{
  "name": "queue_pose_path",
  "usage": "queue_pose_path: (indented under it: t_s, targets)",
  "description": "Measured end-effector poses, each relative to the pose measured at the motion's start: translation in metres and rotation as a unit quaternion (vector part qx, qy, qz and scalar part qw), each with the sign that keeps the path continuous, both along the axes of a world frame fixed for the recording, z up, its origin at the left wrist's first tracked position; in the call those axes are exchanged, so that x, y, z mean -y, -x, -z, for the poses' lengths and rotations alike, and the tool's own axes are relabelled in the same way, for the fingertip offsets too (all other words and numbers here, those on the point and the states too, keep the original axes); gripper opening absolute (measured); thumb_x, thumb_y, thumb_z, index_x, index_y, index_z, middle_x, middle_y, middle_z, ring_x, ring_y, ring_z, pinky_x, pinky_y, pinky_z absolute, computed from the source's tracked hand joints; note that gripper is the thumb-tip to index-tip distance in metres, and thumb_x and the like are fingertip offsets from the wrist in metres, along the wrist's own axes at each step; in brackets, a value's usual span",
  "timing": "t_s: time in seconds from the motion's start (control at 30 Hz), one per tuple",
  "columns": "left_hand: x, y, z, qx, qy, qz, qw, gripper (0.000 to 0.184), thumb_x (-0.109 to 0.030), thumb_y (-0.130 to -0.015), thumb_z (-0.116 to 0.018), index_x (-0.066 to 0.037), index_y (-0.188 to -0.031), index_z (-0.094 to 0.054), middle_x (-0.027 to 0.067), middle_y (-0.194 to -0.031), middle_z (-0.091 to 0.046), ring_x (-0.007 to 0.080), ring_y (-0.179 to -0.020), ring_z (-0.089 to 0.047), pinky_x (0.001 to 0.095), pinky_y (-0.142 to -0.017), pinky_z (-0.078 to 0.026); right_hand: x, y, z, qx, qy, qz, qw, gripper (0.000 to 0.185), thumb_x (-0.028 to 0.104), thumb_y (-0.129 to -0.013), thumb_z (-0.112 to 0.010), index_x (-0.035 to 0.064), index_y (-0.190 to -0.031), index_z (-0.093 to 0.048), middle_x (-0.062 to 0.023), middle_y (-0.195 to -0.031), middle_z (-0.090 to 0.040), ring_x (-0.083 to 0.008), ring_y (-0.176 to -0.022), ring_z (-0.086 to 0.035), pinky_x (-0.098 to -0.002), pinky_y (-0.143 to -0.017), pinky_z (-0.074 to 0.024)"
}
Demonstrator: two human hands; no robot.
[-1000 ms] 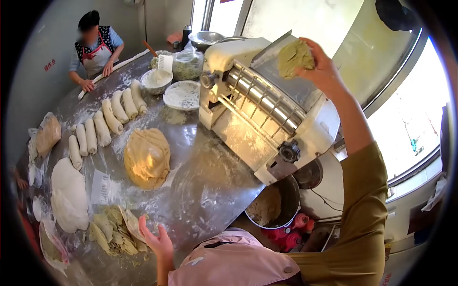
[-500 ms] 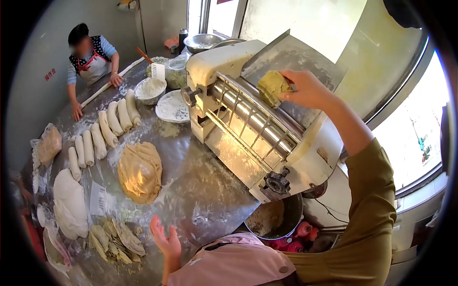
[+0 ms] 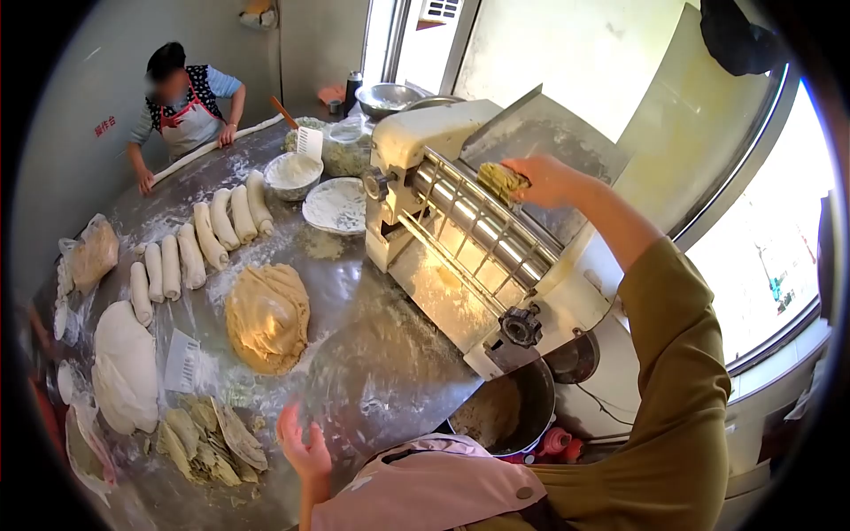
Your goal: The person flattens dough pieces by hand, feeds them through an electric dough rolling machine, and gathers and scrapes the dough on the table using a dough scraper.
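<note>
My right hand (image 3: 551, 183) grips a greenish piece of dough (image 3: 503, 181) at the rollers of the dough machine (image 3: 482, 217), beside its slanted metal plate (image 3: 549, 133). Near the front edge of the metal table (image 3: 381, 380), my left hand (image 3: 305, 447) has its fingers apart and holds nothing. Left of that hand lies a pile of torn green dough pieces (image 3: 208, 442). A large yellowish dough mound (image 3: 267, 319) rests farther up the table, with a white scraper (image 3: 181, 361) to its left.
White dough rolls (image 3: 192, 255) form a row behind a large white dough lump (image 3: 124, 367). Bowls (image 3: 293, 175) of flour and filling stand at the back. Across the table a person (image 3: 184, 106) handles a long dough strip. A pot (image 3: 505, 411) sits below the machine.
My right hand has lowered the green dough from above the slanted plate down to the rollers. My left hand has moved slightly and stays open. The other person's hands have shifted along the strip.
</note>
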State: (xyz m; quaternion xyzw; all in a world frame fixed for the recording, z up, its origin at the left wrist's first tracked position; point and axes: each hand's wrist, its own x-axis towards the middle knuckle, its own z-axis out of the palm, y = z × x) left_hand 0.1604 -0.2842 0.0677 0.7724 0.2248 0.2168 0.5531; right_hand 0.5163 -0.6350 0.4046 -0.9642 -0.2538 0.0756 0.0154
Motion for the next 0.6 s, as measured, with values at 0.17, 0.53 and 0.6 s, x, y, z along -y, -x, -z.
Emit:
queue_pose_path:
  t_s: [0.17,0.53,0.6]
  targets:
    - [-0.011,0.014,0.006,-0.03,0.01,-0.044,0.998,0.053,0.004,-0.08,-0.057,-0.006,-0.13,-0.046,0.0129,-0.135,-0.041,0.0294,-0.121,-0.047,0.0426,-0.096,-0.04,0.014,-0.002,0.003,-0.047,-0.082,0.029,0.995,0.052,0.03,-0.084,-0.064,0.0131,-0.131,-0.05,-0.0117,-0.096,-0.065,-0.0211,-0.082,-0.061,-0.0367,-0.071,-0.0485]
    - [-0.007,-0.003,0.003,-0.023,-0.003,-0.004,1.0,0.05,0.004,-0.081,-0.058,-0.003,-0.129,-0.047,0.0121,-0.133,-0.042,0.0283,-0.116,-0.05,0.0406,-0.095,-0.042,-0.005,0.005,0.002,0.127,-0.124,0.114,0.978,0.033,0.04,-0.079,-0.069,0.008,-0.088,-0.072,-0.0086,-0.074,-0.068,-0.0222,-0.071,-0.065,-0.0335,-0.066,-0.0501]
    - [-0.002,-0.008,0.003,-0.02,0.019,0.0,1.0,0.047,0.004,-0.081,-0.057,-0.003,-0.127,-0.049,0.0121,-0.133,-0.042,0.0279,-0.116,-0.05,0.0403,-0.095,-0.042,-0.005,0.001,0.002,0.133,-0.111,0.097,0.98,0.034,0.042,-0.079,-0.069,0.0087,-0.086,-0.073,-0.0077,-0.073,-0.068,-0.0225,-0.07,-0.064,-0.0342,-0.065,-0.0498]
